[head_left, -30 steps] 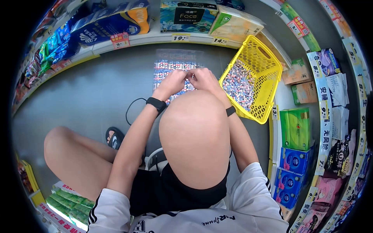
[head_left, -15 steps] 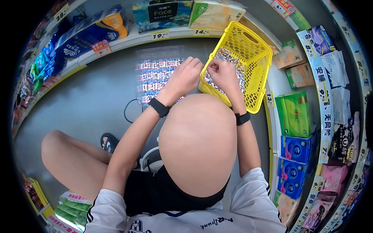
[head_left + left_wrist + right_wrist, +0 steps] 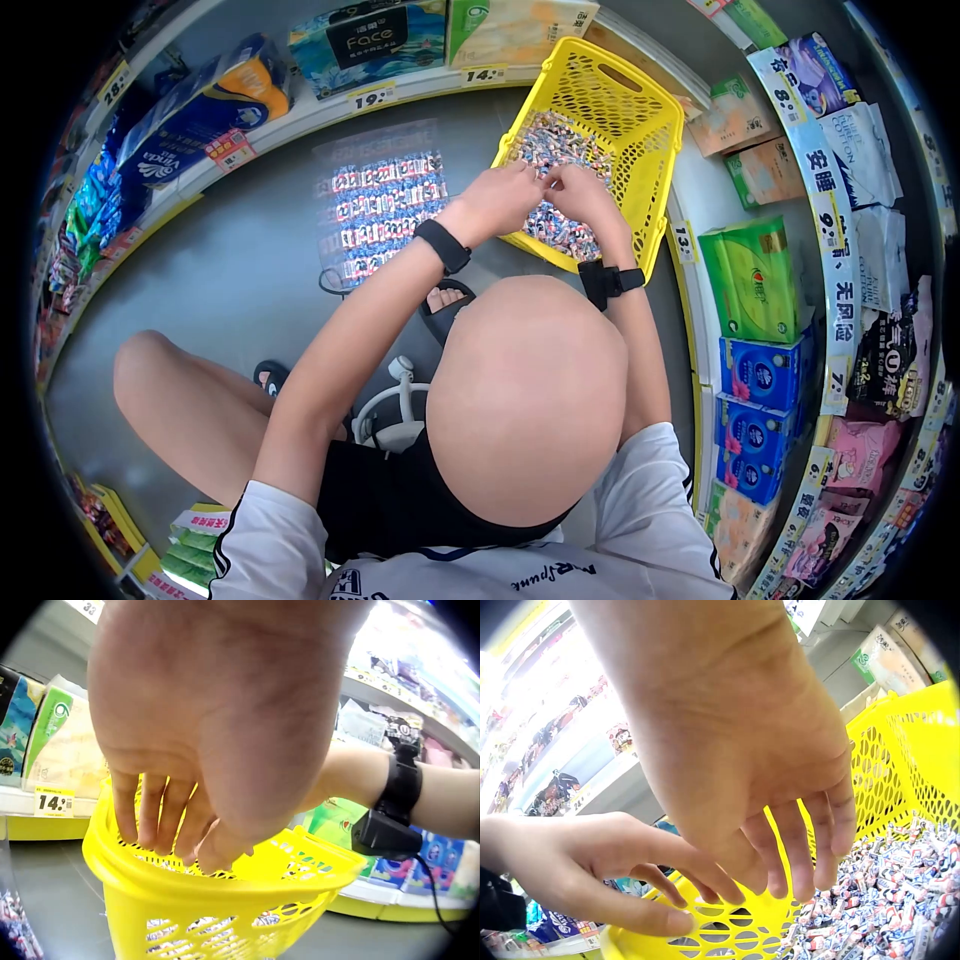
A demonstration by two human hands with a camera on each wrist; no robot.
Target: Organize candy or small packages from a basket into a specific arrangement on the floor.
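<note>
1. From my distant seat, the largest thing I see is the grey floor; on it, many small wrapped pieces lie in rows.
2. Next is the yellow basket, just beside those rows, with a loose heap of similar pieces inside.
3. At the basket, the left hand is relaxed, thumb and fingers apart, holding nothing that I see. The right hand is close beside it, fingers downward; I cannot tell whether it pinches a piece.
4. I judge the step in hand is handling single pieces at the basket; the next move calls, I think, for light fingertips.
5. Readable writing: "Vinda" on a blue pack, "Face" on a dark box, "安睡" on a shelf strip, and 14.9 on a small price tag.
</note>
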